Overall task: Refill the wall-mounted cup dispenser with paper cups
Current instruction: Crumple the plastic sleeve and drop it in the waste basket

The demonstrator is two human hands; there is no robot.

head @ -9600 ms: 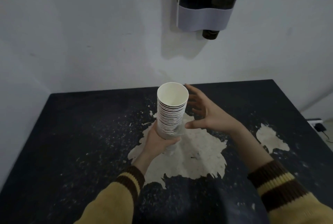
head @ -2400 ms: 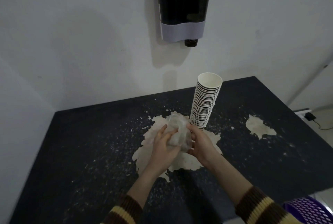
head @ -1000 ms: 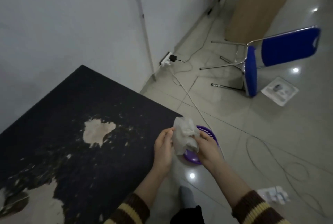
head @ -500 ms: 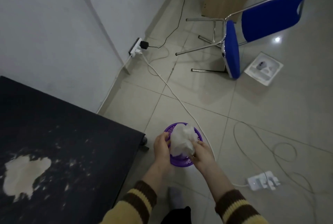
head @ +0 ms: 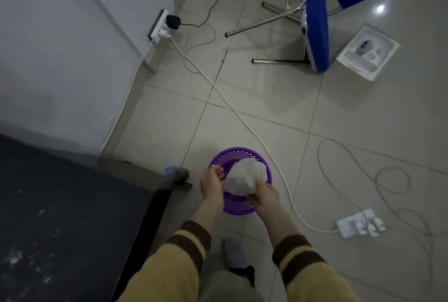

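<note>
wrapper goes in the bin

nearest are two sleeves of a yellow knit sweater with brown bands. a grey sock foot (head: 233, 250) stands on the pale floor tiles between them.

the right hand (head: 263, 197) pinches the near edge of a crumpled ball of thin clear plastic wrapping (head: 245, 176). the left hand (head: 211, 184) is half curled beside the ball. its fingertips are at the ball's left side, but i cannot tell if they grip it. the ball sits over the mouth of a small round purple plastic basket with holes (head: 242, 205) on the floor.

the wrapping looks very light, soft and slippery. it can puff back open, so i think it is best to squeeze it in the middle and push it down into the basket. it will not break.

on the left is the corner of a black table with pale worn spots (head: 60, 216). a long white cord (head: 232, 105) runs past the basket to a white power strip (head: 358, 226) on the right. farther away, another power strip leans at the white wall (head: 158, 25). a blue chair with metal legs (head: 315, 17) lies on its side, next to a white open box (head: 367, 52).

the paper cups and the wall dispenser are not in view here. i think filling the dispenser is not yet done.
</note>
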